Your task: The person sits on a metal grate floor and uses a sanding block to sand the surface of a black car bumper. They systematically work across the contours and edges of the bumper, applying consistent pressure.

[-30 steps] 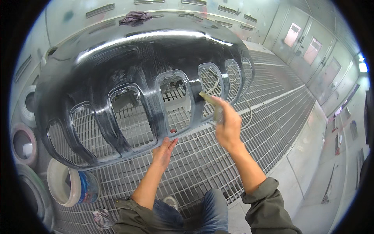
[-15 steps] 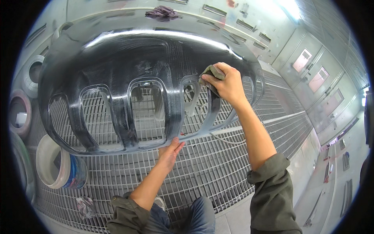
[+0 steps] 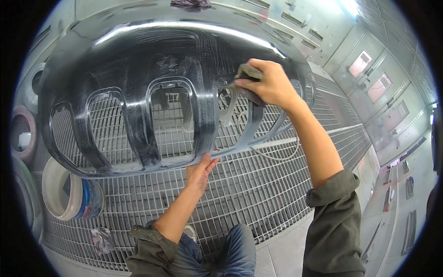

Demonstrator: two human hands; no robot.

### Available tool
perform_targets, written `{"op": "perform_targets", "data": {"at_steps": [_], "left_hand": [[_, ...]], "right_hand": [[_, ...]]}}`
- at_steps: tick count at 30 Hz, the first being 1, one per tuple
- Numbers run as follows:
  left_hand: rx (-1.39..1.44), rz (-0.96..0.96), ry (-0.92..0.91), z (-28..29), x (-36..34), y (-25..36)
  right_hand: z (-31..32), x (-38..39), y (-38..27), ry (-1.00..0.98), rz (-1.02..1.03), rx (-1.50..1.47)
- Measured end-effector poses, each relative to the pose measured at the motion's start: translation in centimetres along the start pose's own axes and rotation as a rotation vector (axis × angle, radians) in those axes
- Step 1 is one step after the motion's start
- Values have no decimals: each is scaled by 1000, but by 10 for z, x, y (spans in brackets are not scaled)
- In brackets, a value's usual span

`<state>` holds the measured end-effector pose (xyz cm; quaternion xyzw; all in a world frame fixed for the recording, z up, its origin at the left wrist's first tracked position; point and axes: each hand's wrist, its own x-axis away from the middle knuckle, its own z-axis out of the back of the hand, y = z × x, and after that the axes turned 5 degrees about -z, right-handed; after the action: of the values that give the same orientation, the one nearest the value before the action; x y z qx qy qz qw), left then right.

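A black car bumper (image 3: pixel 205 115) with a row of tall grille openings spans the view, its surface streaked and hazed pale grey in places. My left hand (image 3: pixel 200 173) grips the lower edge near the middle, thumb on the front and fingers partly hidden beneath. In my right hand (image 3: pixel 270 83) is a grey-green sanding pad (image 3: pixel 248 73), pinched between thumb and fingers. The pad lies at the upper corner of an opening right of centre, slightly blurred. Whether its whole face touches the bumper I cannot tell.
A white bucket (image 3: pixel 57 191) stands at lower left, with a crumpled rag (image 3: pixel 102 240) near it on the metal floor grating (image 3: pixel 221 198). A dark cloth (image 3: pixel 191 4) rests on top of the bumper. Tyre-like rings (image 3: pixel 23 129) line the left side. A hose (image 3: pixel 281 159) loops below the bumper.
The bumper sits slightly higher in view. My right hand has shifted a little up and right with the pad, relative to the frame. My left hand keeps its hold on the lower edge.
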<state>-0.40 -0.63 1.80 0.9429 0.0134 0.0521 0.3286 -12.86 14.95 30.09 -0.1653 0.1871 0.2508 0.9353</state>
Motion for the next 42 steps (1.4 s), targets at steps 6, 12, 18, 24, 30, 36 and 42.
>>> {"op": "perform_targets", "data": {"at_steps": [6, 12, 18, 24, 30, 36, 42], "left_hand": [[-22, 45, -13, -3, 4, 9], [-15, 50, -33, -3, -1, 4], [-45, 16, -21, 5, -1, 5], [-21, 21, -18, 4, -2, 7], [-47, 97, 9, 1, -4, 10], [-53, 117, -15, 2, -1, 13], [-91, 87, -1, -2, 2, 10]], "right_hand": [[19, 16, 0, -42, -225, -503], [2, -28, -41, -34, 230, -58], [8, -26, -30, -171, -23, -120], [-3, -22, -19, -155, -243, -259], [1, -19, -22, -144, -216, -316], [15, -34, -49, -160, 54, -395], [11, -54, -35, -227, 480, 15]]}}
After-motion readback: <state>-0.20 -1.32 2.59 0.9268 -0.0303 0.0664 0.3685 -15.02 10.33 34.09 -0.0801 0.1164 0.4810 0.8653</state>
